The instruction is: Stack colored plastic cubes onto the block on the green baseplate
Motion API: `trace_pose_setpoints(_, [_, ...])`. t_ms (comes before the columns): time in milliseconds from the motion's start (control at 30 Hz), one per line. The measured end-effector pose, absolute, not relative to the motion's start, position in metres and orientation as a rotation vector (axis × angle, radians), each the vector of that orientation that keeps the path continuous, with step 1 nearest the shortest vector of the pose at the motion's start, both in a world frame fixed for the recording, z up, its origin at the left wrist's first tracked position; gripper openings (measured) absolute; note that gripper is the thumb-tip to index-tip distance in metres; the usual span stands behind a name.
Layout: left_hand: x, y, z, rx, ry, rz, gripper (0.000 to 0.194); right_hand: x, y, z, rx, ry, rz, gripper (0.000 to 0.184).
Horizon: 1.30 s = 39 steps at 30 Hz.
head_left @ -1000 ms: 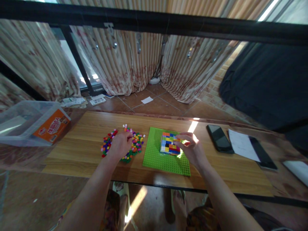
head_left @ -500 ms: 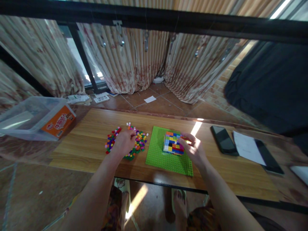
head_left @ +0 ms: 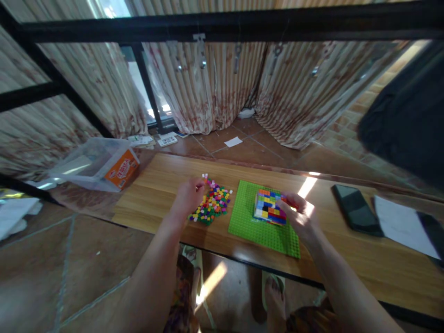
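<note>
A small block built of colourful toy bricks (head_left: 265, 206) sits on a green studded baseplate (head_left: 244, 222). My right hand (head_left: 301, 213) is at the block's right side, its thumb and fingers closed around that edge, with a bit of red showing by the fingertips. Left of the baseplate lies a loose pile of small multicoloured bricks (head_left: 215, 200). Over the pile's left edge is my left hand (head_left: 189, 196), fingers curled together. Whatever it pinches, if anything, is too small to make out, and the hand hides part of the pile.
A clear plastic bin (head_left: 93, 162) with an orange label stands beyond the left end of the wooden table (head_left: 149, 185). To the right lie a black phone (head_left: 357, 210), a white paper sheet (head_left: 402, 224) and another dark flat object (head_left: 432, 231). Curtains (head_left: 215, 92) hang behind.
The whole view has swung left, so everything sits further right in the picture. Relative to the pile, my left hand has shifted to its left edge. My right hand stays at the block.
</note>
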State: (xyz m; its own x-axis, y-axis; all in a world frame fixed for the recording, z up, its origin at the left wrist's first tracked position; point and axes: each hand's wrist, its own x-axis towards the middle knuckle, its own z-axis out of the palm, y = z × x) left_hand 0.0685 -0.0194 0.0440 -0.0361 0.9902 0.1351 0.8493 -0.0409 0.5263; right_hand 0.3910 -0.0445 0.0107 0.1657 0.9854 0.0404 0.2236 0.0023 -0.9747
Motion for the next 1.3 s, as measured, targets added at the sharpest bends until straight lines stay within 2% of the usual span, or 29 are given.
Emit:
trace_pose_setpoints(167, [0.016,-0.024,0.058,1.660,2.168,0.853,0.023,0.396,-0.043,0.004,-1.454,-1.180,1.009,0.048])
trace_pose_setpoints(333, [-0.009,-0.035,0.058,1.751,1.988,0.557,0.017,0.398,-0.044,0.005,-1.491,-1.170,0.997,0.049])
trace_pose_setpoints(567, [0.007,-0.036,0.052,1.917,1.952,0.406,0.025,0.396,-0.045,0.014,-1.590,-1.230,0.828,0.047])
trace_pose_setpoints(833, [0.026,-0.034,0.051,2.050,2.003,0.184,0.027,0.391,-0.047,0.023,-1.614,-1.223,0.830,0.045])
trace_pose_setpoints(1033, [0.033,-0.032,0.050,2.025,1.975,0.232,0.028,0.387,-0.048,0.026,-1.636,-1.189,0.841,0.045])
trace_pose_setpoints(1300, [0.033,-0.027,0.044,1.989,1.960,0.362,0.015,0.390,-0.049,0.027,-1.678,-1.213,0.781,0.046])
